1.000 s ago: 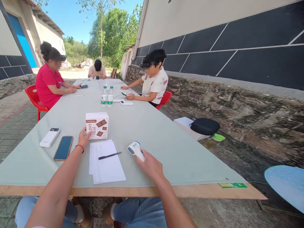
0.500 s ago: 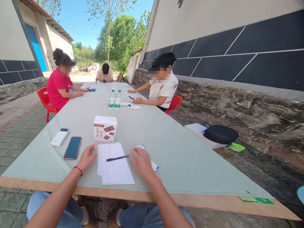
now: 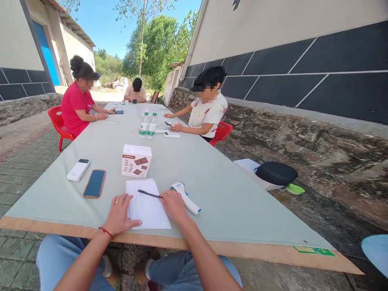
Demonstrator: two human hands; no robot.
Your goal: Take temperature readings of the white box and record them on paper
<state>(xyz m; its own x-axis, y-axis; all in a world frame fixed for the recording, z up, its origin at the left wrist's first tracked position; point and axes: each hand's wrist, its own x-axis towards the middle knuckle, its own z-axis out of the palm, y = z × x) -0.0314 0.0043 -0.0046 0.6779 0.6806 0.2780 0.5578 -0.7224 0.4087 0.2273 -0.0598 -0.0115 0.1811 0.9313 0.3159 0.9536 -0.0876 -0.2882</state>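
The pen ran lengthwise leftward from the right hand, the nearer grip, its clamping unclear; the left hand spread apart.

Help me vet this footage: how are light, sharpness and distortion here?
Head view: bright daylight, little glare on the table; head view: large lettering on the box legible, marks on the paper unreadable; head view: wide-angle stretching toward the edges.
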